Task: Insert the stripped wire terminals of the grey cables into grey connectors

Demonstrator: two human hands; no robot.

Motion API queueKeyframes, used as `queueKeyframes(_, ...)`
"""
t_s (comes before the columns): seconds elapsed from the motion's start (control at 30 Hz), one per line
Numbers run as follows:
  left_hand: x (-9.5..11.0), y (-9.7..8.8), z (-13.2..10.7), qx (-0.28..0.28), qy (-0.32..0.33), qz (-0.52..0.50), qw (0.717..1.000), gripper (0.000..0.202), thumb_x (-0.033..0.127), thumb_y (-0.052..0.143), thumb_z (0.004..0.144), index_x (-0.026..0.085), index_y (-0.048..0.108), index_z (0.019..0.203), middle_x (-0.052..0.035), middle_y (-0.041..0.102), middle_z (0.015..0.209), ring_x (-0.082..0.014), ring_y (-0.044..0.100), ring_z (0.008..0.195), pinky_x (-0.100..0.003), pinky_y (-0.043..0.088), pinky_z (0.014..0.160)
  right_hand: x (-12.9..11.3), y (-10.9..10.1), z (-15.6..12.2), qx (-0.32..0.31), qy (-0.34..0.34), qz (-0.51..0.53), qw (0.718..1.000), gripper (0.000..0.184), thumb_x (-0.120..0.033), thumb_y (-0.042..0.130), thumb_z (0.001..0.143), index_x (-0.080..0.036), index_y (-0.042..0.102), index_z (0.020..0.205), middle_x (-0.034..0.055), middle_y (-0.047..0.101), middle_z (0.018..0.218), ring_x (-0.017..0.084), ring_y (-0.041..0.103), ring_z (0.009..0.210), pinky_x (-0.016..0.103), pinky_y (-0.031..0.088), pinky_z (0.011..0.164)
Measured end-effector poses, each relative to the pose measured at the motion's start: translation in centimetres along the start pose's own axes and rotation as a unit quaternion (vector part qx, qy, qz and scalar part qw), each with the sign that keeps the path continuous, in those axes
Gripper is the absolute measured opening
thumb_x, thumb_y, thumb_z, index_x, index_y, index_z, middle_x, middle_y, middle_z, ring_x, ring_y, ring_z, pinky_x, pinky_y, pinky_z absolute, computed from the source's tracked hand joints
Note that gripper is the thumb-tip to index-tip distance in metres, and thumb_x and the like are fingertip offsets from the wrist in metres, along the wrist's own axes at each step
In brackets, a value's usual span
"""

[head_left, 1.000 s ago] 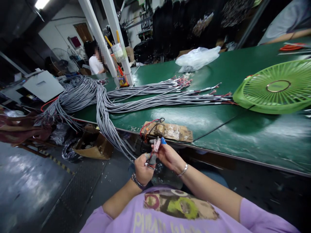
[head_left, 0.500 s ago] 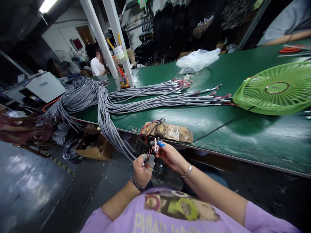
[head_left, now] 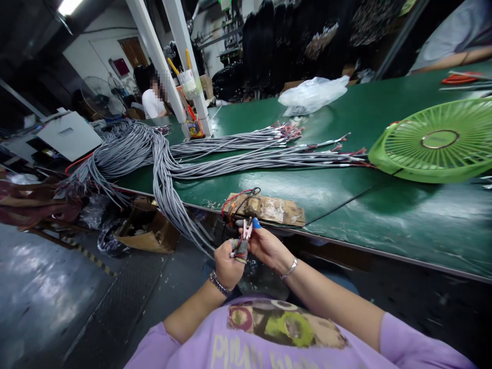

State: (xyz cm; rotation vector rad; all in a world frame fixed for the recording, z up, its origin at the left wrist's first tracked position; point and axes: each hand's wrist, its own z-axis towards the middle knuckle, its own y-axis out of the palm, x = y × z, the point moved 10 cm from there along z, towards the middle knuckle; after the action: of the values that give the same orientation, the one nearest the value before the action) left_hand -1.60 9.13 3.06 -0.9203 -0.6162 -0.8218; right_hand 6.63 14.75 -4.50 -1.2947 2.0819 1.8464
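Below the near table edge, my left hand [head_left: 228, 265] is closed around the ends of the grey cables [head_left: 169, 197]. Thin coloured wires [head_left: 239, 252] fan out of that fist. My right hand [head_left: 267, 248] meets it from the right, fingers pinched at a small pale pink, two-pronged piece [head_left: 247, 230] whose kind I cannot make out. Blue wrapping [head_left: 255, 223] covers one right fingertip. The pale piece sits right at the wire ends; whether it grips them is hidden. Just beyond both hands, a worn wooden block [head_left: 274, 209] with red and black leads lies at the edge.
Grey cable bundles stretch across the green table [head_left: 338, 205]. A green fan [head_left: 440, 139] stands on the right, a plastic bag [head_left: 313, 95] farther back. White posts [head_left: 180, 61] rise behind the cables. A cardboard box [head_left: 148, 225] sits on the floor; another person [head_left: 154, 102] is behind.
My left hand has moved slightly up and right, bringing the wires against the pale pink piece. My right hand has tilted a little, and the two hands are closer together.
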Motion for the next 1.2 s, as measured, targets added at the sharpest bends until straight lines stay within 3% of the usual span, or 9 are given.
queueKeyframes(0.27,0.2,-0.1,-0.3,-0.011,0.0,0.003,1.0,0.015,0.025,0.056,0.079,0.016,0.062,0.07,-0.0021,0.063,0.058,-0.0126,0.056,0.053,-0.023,0.043,0.055,0.4,-0.5,0.1,0.015,0.004,0.023,1.0,0.03,-0.045,0.066,0.075,-0.015,0.065,0.08,0.0022,0.066,0.069,0.011,0.056,0.058,0.022,0.044,0.057)
queueKeyframes(0.43,-1.8,0.3,-1.2,-0.039,-0.097,-0.079,0.991,0.02,0.032,0.054,0.081,0.016,0.061,0.071,-0.0008,0.061,0.058,-0.0093,0.051,0.045,-0.021,0.041,0.048,1.0,-0.5,-0.4,-0.018,0.036,0.036,0.999,0.037,-0.054,0.053,0.081,-0.019,0.062,0.081,0.0022,0.064,0.07,0.012,0.057,0.062,0.024,0.045,0.057)
queueKeyframes(0.63,-4.4,2.7,-3.1,-0.107,-0.26,-0.299,0.912,0.031,0.045,0.057,0.078,0.014,0.06,0.076,-0.0027,0.064,0.06,-0.0109,0.057,0.047,-0.02,0.039,0.044,1.6,-3.2,-0.9,0.024,0.054,0.002,0.998,0.031,-0.048,0.054,0.082,-0.02,0.059,0.071,0.0035,0.063,0.074,0.012,0.055,0.06,0.023,0.045,0.056)
queueKeyframes(0.8,-4.2,2.9,-2.9,-0.107,-0.283,-0.433,0.849,0.032,0.042,0.058,0.078,0.013,0.064,0.091,-0.0108,0.071,0.087,-0.0208,0.065,0.084,-0.032,0.047,0.077,0.4,-4.8,-1.7,0.044,0.005,-0.084,0.996,0.027,-0.044,0.064,0.074,-0.017,0.065,0.076,0.005,0.064,0.077,0.012,0.055,0.062,0.025,0.045,0.06)
queueKeyframes(0.87,-4.2,2.9,-3.0,-0.109,-0.296,-0.453,0.834,0.031,0.04,0.058,0.079,0.013,0.063,0.094,-0.0119,0.07,0.093,-0.0221,0.064,0.091,-0.033,0.047,0.08,-0.8,-5.1,-2.2,0.051,-0.03,-0.141,0.988,0.027,-0.043,0.067,0.072,-0.017,0.065,0.078,0.0039,0.064,0.077,0.012,0.054,0.062,0.025,0.044,0.06)
queueKeyframes(0.93,-4.6,3.1,-3.3,-0.118,-0.316,-0.425,0.84,0.026,0.034,0.059,0.078,0.013,0.063,0.091,-0.0113,0.069,0.09,-0.0201,0.065,0.085,-0.028,0.048,0.069,-2.1,-4.7,-3.1,0.053,-0.075,-0.22,0.971,0.026,-0.042,0.069,0.071,-0.018,0.066,0.081,0.0026,0.064,0.075,0.011,0.052,0.062,0.024,0.042,0.059)
queueKeyframes(1.03,-4.9,4.0,-4.1,-0.161,-0.336,-0.333,0.866,0.017,0.025,0.058,0.076,0.012,0.063,0.086,-0.0074,0.068,0.076,-0.012,0.06,0.057,-0.02,0.04,0.05,-3.2,-2.6,-4.8,0.011,-0.128,-0.348,0.929,0.023,-0.038,0.068,0.072,-0.018,0.067,0.084,0.0023,0.064,0.073,0.013,0.053,0.065,0.026,0.042,0.062)
queueKeyframes(1.1,-4.4,4.5,-4.2,-0.19,-0.311,-0.28,0.888,0.014,0.021,0.056,0.076,0.013,0.063,0.086,-0.0046,0.067,0.071,-0.0104,0.056,0.052,-0.021,0.041,0.049,-2.5,-0.6,-6.0,-0.049,-0.13,-0.403,0.904,0.024,-0.037,0.065,0.075,-0.019,0.067,0.09,0.0025,0.064,0.073,0.016,0.055,0.067,0.028,0.044,0.064)
queueKeyframes(1.2,-2.6,4.9,-4.2,-0.24,-0.221,-0.211,0.921,0.016,0.014,0.053,0.074,0.016,0.065,0.084,-0.0025,0.066,0.071,-0.0144,0.059,0.064,-0.024,0.047,0.059,-2.2,1.5,-7.5,-0.09,-0.168,-0.472,0.861,0.022,-0.034,0.066,0.074,-0.021,0.067,0.092,0.0034,0.063,0.075,0.017,0.054,0.067,0.029,0.044,0.064)
